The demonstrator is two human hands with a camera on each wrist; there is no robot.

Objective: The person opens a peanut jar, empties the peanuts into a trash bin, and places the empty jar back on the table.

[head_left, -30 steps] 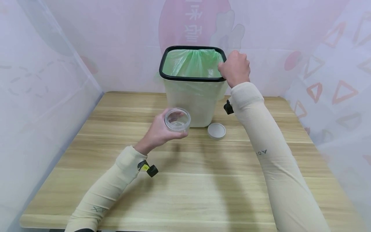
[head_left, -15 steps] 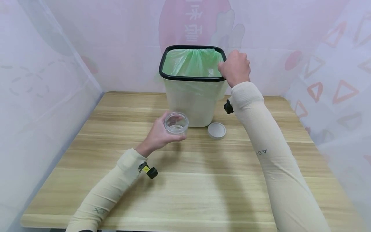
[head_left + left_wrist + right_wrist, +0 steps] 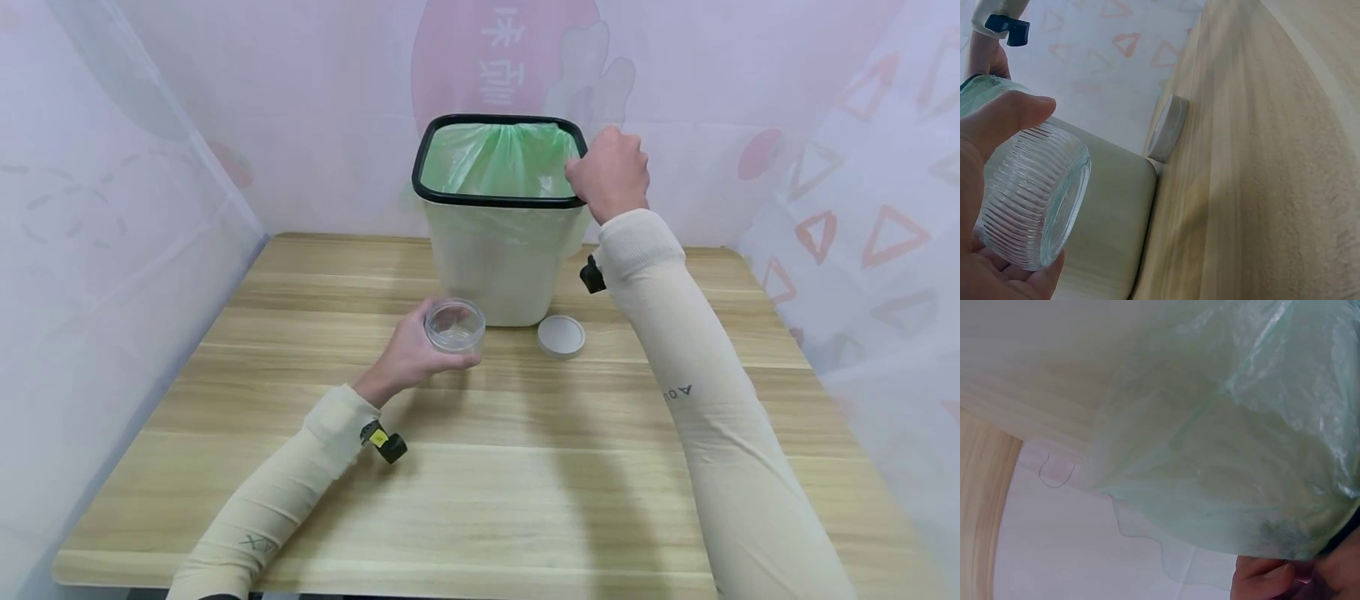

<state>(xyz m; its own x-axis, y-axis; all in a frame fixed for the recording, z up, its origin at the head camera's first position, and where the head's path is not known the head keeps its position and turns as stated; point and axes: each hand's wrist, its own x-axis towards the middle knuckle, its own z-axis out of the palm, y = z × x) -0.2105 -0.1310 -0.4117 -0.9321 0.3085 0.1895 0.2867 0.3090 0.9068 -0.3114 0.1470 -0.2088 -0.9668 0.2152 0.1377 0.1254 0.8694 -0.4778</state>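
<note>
My left hand (image 3: 418, 346) grips a clear ribbed jar (image 3: 455, 327) in front of the bin, its uncovered mouth facing up in the head view. In the left wrist view the thumb and fingers wrap the ribbed wall of the jar (image 3: 1035, 194), and its round base hangs above the tabletop. At the bin's right corner, my right hand (image 3: 611, 175) grips the black rim (image 3: 495, 201), thumb on the inner side. A green bag (image 3: 495, 162) lines the cream trash bin (image 3: 491, 267). The right wrist view shows the bag (image 3: 1222, 456) hanging over the outside, with curled fingers (image 3: 1263, 578) below it.
A round whitish lid (image 3: 561, 336) lies on the wooden table (image 3: 480, 500), just right of the bin's foot. Pale printed curtains (image 3: 315, 108) enclose the back and both sides of the table.
My left hand has come down a little with the jar, slightly left and towards me. The right hand keeps its place on the bin's rim.
</note>
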